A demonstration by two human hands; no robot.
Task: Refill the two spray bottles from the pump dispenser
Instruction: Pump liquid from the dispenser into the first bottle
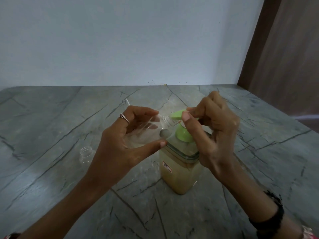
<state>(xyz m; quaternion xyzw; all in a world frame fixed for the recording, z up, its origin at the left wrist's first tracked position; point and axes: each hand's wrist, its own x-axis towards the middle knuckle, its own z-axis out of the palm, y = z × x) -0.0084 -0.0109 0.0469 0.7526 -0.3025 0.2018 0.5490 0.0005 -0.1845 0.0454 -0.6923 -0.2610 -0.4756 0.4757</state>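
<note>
A square clear pump dispenser (181,176) with yellowish liquid and a green pump head (177,114) stands mid-table. My right hand (214,128) rests on the pump head, thumb and fingertips curled on its top. My left hand (124,140) grips a clear uncapped spray bottle (151,128), tilted on its side with its threaded neck right at the green spout. A second clear uncapped bottle (85,155) stands on the table to the left, partly hidden by my left forearm.
The grey marbled table (51,169) runs back to a pale wall. A thin white tube (127,101) pokes up behind my left hand. A brown wooden door (284,57) stands at the right, beyond the table's edge.
</note>
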